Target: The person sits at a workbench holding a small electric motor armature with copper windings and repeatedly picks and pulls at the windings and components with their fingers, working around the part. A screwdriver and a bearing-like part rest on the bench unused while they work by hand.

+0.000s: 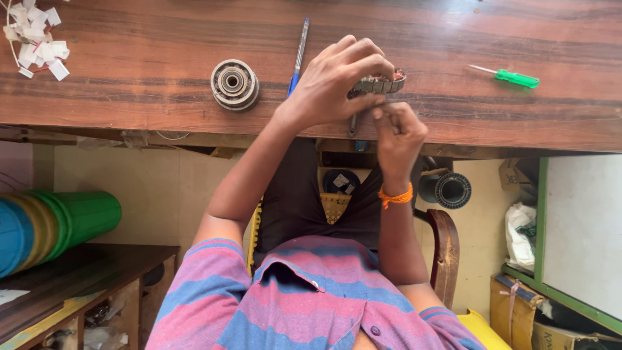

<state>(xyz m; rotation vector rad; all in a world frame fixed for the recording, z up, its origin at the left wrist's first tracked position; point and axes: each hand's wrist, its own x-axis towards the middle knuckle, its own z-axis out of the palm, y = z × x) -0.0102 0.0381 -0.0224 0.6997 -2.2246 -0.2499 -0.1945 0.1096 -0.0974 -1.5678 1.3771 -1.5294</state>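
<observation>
Striped shirt [311,304] nearest the lens; both hands at a wound metal ring on the counter [129,71].

Left hand [334,81] has its fingers [363,52] curled over the wound metal ring [382,83], gripping it at the counter's near edge; right hand [398,133], just below, has fingertips pressed together, pinching something small at the ring's underside, what exactly cannot be told; copper winding shows at the ring's top, so winding work looks partly done, extent unclear. Count: one ring in hand; one round bearing part [234,84] left of the fingers; one blue pen [299,55] beside them; one green screwdriver [512,78] to the right, untouched; one heap of white scraps [35,39] far left.
</observation>
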